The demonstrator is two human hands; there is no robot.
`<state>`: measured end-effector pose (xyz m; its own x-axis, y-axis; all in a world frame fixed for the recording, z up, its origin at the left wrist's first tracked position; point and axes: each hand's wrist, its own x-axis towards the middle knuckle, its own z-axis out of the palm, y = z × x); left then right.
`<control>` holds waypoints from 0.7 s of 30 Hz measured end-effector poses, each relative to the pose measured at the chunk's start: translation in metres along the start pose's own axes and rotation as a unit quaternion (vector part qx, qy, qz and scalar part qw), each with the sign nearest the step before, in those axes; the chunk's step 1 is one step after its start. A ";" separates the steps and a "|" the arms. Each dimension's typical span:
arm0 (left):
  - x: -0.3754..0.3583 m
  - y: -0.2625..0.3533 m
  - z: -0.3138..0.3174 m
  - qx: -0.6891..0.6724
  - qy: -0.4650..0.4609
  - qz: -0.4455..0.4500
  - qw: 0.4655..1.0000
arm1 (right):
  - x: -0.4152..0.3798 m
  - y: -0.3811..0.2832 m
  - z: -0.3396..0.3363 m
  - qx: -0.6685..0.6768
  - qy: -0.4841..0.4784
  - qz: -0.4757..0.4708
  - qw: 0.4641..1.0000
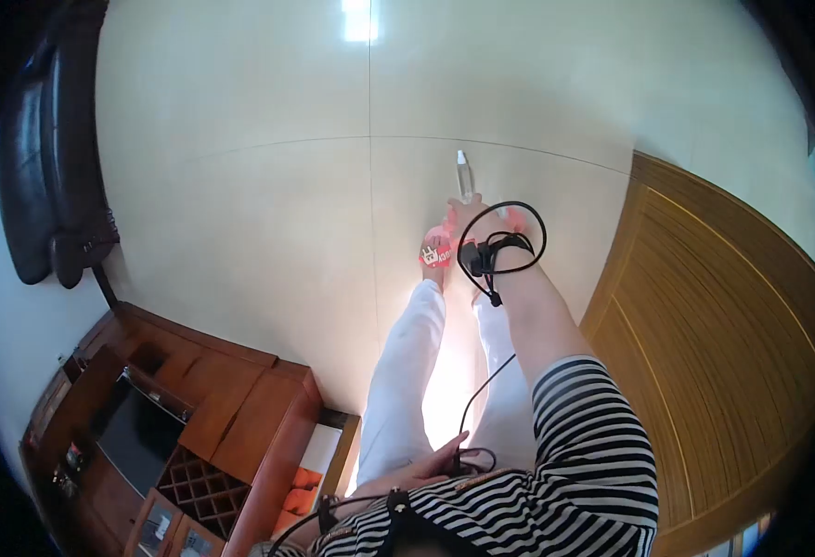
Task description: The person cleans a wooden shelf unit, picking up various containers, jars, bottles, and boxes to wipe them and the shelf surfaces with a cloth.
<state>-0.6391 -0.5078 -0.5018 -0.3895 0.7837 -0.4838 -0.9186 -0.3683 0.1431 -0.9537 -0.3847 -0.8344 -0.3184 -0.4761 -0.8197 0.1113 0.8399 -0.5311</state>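
Observation:
My right hand (470, 212) reaches forward over the floor, its fingers wrapped round the lower end of a clear bottle (464, 176) with a white cap. A black device with a looped cable (488, 258) is strapped to my right wrist. Close to my body, my left hand (440, 462) rests near my waist, beside a thin black cable (474, 399); whether it grips the cable is unclear. Below my right hand is a foot in a pink slipper (435, 249); the other slipper is mostly hidden behind my right hand and wrist.
Pale floor tiles (240, 204) stretch ahead. A dark leather sofa (41, 167) stands at the far left, and a reddish-brown wooden cabinet (213, 390) with a lattice rack is at the lower left. A brown wooden door (705, 343) fills the right side.

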 end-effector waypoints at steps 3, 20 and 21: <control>0.019 0.014 -0.024 -0.031 0.019 -0.016 0.999 | 0.070 0.022 0.012 -0.101 0.005 0.067 0.993; 0.014 0.046 -0.024 0.007 0.013 -0.070 0.997 | -0.025 0.041 -0.017 0.232 0.216 -0.099 0.943; 0.011 0.051 -0.015 0.022 0.007 -0.074 0.997 | -0.064 0.030 -0.029 0.331 0.243 -0.138 0.901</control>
<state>-0.6892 -0.5254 -0.5131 -0.2479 0.8207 -0.5148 -0.9683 -0.2259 0.1062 -0.9572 -0.3220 -0.7917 -0.7775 -0.3375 -0.5306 0.4500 0.2908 -0.8443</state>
